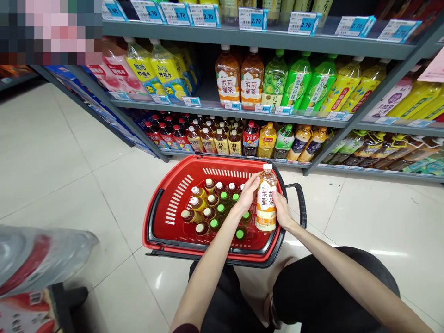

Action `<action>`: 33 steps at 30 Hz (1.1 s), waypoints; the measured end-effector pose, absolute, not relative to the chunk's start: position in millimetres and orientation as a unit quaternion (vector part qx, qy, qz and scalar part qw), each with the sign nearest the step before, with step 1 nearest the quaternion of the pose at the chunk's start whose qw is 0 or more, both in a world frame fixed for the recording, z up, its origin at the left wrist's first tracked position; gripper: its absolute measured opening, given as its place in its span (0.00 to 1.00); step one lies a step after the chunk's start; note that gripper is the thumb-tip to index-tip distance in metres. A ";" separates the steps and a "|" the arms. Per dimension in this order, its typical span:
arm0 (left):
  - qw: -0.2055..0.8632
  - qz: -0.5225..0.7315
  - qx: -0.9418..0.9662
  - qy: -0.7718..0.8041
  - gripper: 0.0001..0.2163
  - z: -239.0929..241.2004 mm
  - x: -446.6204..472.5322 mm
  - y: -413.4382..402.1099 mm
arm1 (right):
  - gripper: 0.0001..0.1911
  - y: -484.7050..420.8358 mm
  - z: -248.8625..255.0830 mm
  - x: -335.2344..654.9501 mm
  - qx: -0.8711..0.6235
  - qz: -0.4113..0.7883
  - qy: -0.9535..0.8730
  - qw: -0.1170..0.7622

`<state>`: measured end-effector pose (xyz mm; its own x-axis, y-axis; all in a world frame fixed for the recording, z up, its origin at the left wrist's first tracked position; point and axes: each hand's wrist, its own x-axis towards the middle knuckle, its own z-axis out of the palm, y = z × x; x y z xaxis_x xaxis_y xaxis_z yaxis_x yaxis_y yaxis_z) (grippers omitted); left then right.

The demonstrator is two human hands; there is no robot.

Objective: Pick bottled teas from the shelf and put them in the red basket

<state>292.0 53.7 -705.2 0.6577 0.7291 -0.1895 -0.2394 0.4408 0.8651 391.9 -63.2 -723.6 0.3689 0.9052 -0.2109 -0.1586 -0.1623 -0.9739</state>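
Note:
Between my two hands, over the right side of a red shopping basket [157, 203], is an upright tea bottle [267, 199] with a white cap and an orange-and-white label. My left hand [249, 192] is closed on its left side near the shoulder. Fingers of my right hand [282, 210] wrap its right side, partly hidden behind it. Inside the basket stand several drink bottles: ones with green caps [221, 209], ones with cream caps [202, 227], and yellowish ones with white caps [197, 203]. My left forearm hides part of the basket's contents.
A shelf unit [243, 34] with rows of bottled drinks and price tags stands ahead. Two matching tea bottles [227, 78] are on its middle shelf. The basket's black handle [301, 203] sticks out right. At left are plastic-wrapped goods [38, 259] on the tiled floor [104, 194].

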 end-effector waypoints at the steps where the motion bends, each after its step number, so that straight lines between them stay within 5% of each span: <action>1: 0.798 0.303 0.438 0.282 0.26 -705.3 292.0 53.7 | 0.40 -63.2 -722.8 392.2 -0.601 0.467 -0.313 0.568; 9: 0.779 0.332 0.448 0.287 0.27 -712.8 292.6 54.4 | 0.35 -64.1 -724.6 392.2 -0.625 0.443 -0.377 0.521; 20: 0.743 0.466 0.330 0.349 0.24 -717.4 291.2 69.3 | 0.62 -64.7 -720.0 381.2 -0.689 0.354 -0.464 0.430; 27: 0.766 0.478 0.257 0.344 0.26 -710.6 279.9 81.0 | 0.41 -66.3 -722.3 379.9 -0.681 0.322 -0.436 0.493; 33: 0.812 0.430 0.262 0.295 0.24 -695.4 276.2 77.2 | 0.39 -74.4 -720.6 386.9 -0.602 0.408 -0.360 0.585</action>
